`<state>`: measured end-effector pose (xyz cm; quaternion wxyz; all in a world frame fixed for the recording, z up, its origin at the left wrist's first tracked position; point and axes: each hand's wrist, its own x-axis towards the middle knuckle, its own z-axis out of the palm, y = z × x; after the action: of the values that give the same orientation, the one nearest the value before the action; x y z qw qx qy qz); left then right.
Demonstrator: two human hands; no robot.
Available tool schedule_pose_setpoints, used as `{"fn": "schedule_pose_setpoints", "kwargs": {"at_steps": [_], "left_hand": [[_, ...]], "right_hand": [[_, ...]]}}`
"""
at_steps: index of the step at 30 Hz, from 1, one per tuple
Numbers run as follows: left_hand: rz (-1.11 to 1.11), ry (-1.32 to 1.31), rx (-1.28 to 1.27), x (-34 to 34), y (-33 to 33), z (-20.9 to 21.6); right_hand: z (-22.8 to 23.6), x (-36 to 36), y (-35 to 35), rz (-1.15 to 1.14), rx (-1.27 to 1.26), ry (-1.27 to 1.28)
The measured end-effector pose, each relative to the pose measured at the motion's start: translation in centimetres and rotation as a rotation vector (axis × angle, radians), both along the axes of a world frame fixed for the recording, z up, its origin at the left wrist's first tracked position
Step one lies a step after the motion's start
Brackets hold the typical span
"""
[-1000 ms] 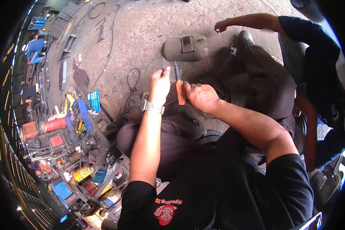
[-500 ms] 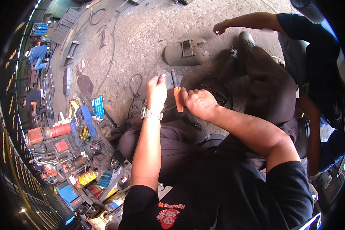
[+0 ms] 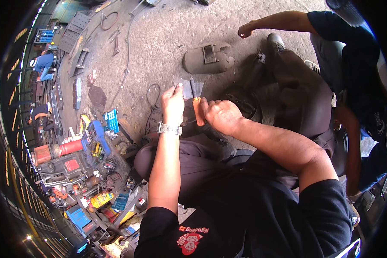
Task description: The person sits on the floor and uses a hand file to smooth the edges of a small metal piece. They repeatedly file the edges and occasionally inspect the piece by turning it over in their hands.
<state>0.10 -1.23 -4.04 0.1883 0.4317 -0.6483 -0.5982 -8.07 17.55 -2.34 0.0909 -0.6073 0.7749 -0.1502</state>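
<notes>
My left hand (image 3: 172,105), with a metal watch at the wrist, pinches a clear plastic piece (image 3: 186,87) between thumb and curled fingers. Just right of the plastic is a tool with an orange handle (image 3: 198,112) and a thin dark shaft; its exact kind is not plain. My right hand (image 3: 221,114) is closed at the side of that handle, with thumb and forefinger against it. The shaft points away from me and overlaps the plastic; whether they touch I cannot tell. Both hands are in front of my knees, above the concrete floor.
A welding mask (image 3: 208,58) lies on the floor ahead. At right another person (image 3: 352,77) sits close, one arm stretched forward. Tools, a blue case (image 3: 96,142) and a red cylinder (image 3: 58,150) crowd the left. A cable (image 3: 127,64) runs over the floor. Two people work far left.
Both hands and the orange-handled tool have shifted slightly left. The plastic piece shows a little more plainly. My grips look the same.
</notes>
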Motion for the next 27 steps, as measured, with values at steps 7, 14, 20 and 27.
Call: {"fn": "schedule_pose_setpoints", "kwargs": {"at_steps": [7, 14, 20, 27], "left_hand": [[0.029, -0.009, -0.075, -0.3, 0.1, -0.5], [0.051, 0.063, -0.004, -0.1, 0.4, -0.5], [0.056, 0.066, 0.026, -0.1, 0.5, -0.2], [0.059, 0.083, 0.022, -0.2, 1.0, 0.3]], "right_hand": [[0.8, -0.2, -0.1, -0.001, 0.037, -0.037], [0.8, -0.4, -0.3, 0.011, 0.088, -0.026], [0.9, -0.5, -0.4, 0.009, 0.129, -0.056], [1.1, -0.6, -0.5, 0.016, 0.142, -0.058]]}}
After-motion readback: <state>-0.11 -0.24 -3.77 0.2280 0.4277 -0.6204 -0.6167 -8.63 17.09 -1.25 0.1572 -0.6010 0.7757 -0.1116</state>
